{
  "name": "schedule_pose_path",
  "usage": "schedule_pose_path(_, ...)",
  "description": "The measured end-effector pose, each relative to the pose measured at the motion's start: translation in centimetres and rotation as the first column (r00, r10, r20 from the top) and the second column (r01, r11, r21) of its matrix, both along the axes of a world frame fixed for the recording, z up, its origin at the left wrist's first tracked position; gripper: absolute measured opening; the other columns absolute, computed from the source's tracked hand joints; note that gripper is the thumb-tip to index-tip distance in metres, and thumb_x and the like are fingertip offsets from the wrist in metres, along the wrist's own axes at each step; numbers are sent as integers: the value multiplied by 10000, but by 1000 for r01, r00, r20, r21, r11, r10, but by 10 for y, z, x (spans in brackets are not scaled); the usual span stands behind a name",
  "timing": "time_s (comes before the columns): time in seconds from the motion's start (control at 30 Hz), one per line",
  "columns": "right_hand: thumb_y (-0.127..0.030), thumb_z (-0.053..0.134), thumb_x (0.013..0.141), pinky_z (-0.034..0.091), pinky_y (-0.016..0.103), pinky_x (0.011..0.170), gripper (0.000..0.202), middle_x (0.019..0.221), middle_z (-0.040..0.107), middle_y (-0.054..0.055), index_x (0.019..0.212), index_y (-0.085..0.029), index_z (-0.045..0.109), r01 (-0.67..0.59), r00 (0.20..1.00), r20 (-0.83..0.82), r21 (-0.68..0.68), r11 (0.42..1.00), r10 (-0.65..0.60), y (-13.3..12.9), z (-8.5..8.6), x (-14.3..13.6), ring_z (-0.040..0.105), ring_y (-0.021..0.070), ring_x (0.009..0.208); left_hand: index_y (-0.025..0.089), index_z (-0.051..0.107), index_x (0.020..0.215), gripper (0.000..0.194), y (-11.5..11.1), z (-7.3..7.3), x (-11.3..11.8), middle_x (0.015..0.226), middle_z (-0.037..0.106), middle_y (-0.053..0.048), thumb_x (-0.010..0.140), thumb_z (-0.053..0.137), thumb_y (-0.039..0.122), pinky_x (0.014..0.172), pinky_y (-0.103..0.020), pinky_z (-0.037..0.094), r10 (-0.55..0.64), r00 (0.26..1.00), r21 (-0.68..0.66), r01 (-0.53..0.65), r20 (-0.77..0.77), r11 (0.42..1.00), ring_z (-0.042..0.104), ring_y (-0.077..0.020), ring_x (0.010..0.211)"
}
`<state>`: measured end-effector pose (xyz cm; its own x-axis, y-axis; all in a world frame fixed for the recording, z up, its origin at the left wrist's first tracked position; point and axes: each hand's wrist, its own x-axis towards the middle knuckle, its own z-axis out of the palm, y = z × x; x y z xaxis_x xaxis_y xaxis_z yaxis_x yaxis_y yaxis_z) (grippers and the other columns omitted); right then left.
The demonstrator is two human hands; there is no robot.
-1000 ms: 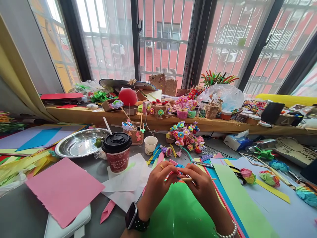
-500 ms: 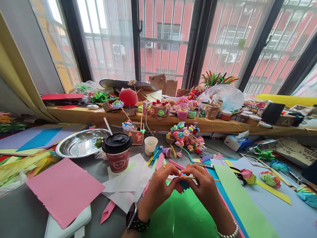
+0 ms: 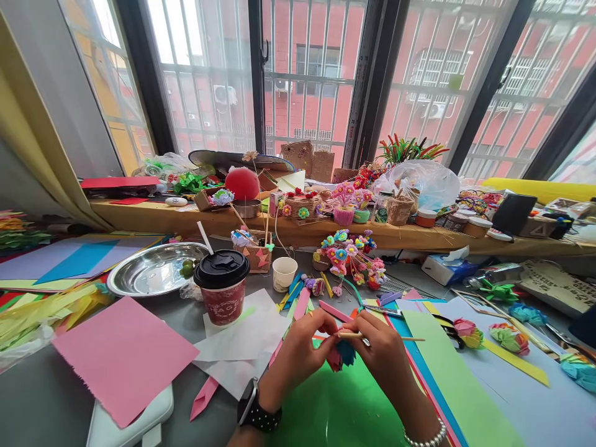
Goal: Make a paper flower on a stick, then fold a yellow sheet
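Note:
Low in the middle of the head view, my left hand (image 3: 305, 344) pinches a folded paper flower (image 3: 345, 352) in pink and blue, whose petals hang below the fingers. My right hand (image 3: 382, 347) is closed on a thin wooden stick (image 3: 412, 339), which points left at the flower and sticks out to the right past the hand. The fingers of both hands nearly meet, and they hide where stick and paper touch. Beneath them lies a shiny green surface (image 3: 335, 403). Pink paper strips (image 3: 334, 310) are just beyond the fingertips.
Left of my hands stand a lidded coffee cup (image 3: 223, 304) and a metal dish (image 3: 135, 273). A pink sheet (image 3: 125, 360) lies nearer. Right are a green paper strip (image 3: 454, 372) and paper flowers (image 3: 468, 332). A white paper cup (image 3: 284, 273) and a colourful flower bunch (image 3: 351, 257) stand behind.
The stick has turned and slid a little, so more of it shows to the right of my right hand. The flower hangs slightly lower and has turned. Both hands stay close together.

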<state>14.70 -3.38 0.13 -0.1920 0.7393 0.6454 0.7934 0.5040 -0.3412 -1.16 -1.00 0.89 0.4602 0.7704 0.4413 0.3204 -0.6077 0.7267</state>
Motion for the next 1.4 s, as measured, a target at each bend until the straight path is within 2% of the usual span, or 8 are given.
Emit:
schedule_pose_path(0.17, -423, 275, 879, 338, 212, 495, 431, 610, 544, 16, 647, -179, 543, 28, 995, 100, -8, 1000, -27, 2, -2, 1, 527, 126, 556, 166, 530, 682, 112, 4, -1, 0, 674, 585, 2, 756, 523, 249, 612, -213, 421, -9, 1000, -69, 9, -8, 998, 536, -121, 649)
schedule_pose_path(0.4, -470, 246, 869, 317, 216, 455, 454, 615, 549, 8, 640, -187, 518, 39, 982, 185, -75, 996, -24, 5, -7, 2, 523, 126, 523, 154, 548, 716, 181, 7, -6, 0, 689, 585, -6, 742, 534, 333, 612, -214, 430, -81, 997, -259, 81, 13, 962, 536, -128, 655)
schedule_pose_path(0.6, -362, 460, 821, 298, 215, 442, 267, 618, 573, -8, 628, -191, 529, 109, 950, 307, -171, 979, -52, 10, -16, 0, 539, 132, 523, 155, 517, 683, 109, 12, -17, -1, 639, 545, 16, 697, 539, 261, 544, -204, 380, -85, 993, -343, 52, -83, 938, 504, -126, 613)
schedule_pose_path(0.7, -324, 496, 805, 285, 210, 435, 227, 625, 585, -7, 626, -190, 538, 122, 941, 336, -218, 968, -43, 11, -17, -1, 546, 134, 532, 159, 486, 683, 84, 15, -23, -1, 620, 518, 25, 667, 528, 229, 514, -201, 359, -117, 991, -427, 77, -68, 901, 489, -124, 595)
schedule_pose_path(0.93, -395, 437, 826, 290, 213, 456, 315, 603, 576, -6, 615, -186, 539, 38, 970, 241, -263, 964, 27, 10, -17, -2, 530, 130, 537, 177, 427, 649, 79, 13, -23, -1, 613, 440, 50, 626, 502, 176, 513, -202, 323, -158, 987, -473, 136, -7, 871, 434, -107, 587)
schedule_pose_path(1.03, -421, 400, 836, 301, 214, 470, 352, 604, 585, -1, 622, -189, 553, -2, 981, 183, -289, 957, 57, 10, -15, -1, 531, 131, 545, 176, 428, 670, 94, 14, -25, -1, 613, 422, 53, 649, 512, 212, 513, -203, 311, -178, 983, -505, 181, 55, 844, 416, -100, 578)
schedule_pose_path(1.2, -400, 408, 837, 315, 217, 499, 336, 634, 600, -4, 612, -196, 552, 16, 993, 115, -359, 933, 27, 8, -11, -2, 534, 136, 575, 165, 431, 693, 184, 16, -30, 0, 624, 418, 50, 686, 555, 301, 527, -199, 311, -182, 961, -528, 268, 209, 806, 406, -88, 581)
schedule_pose_path(1.4, -397, 419, 830, 300, 216, 493, 329, 611, 585, -1, 610, -186, 543, -11, 996, 72, -410, 912, 45, 6, -6, 0, 509, 131, 563, 147, 452, 691, 267, 15, -24, 1, 623, 463, 43, 647, 632, 339, 538, -201, 313, -195, 922, -596, 367, 335, 714, 427, -80, 572)
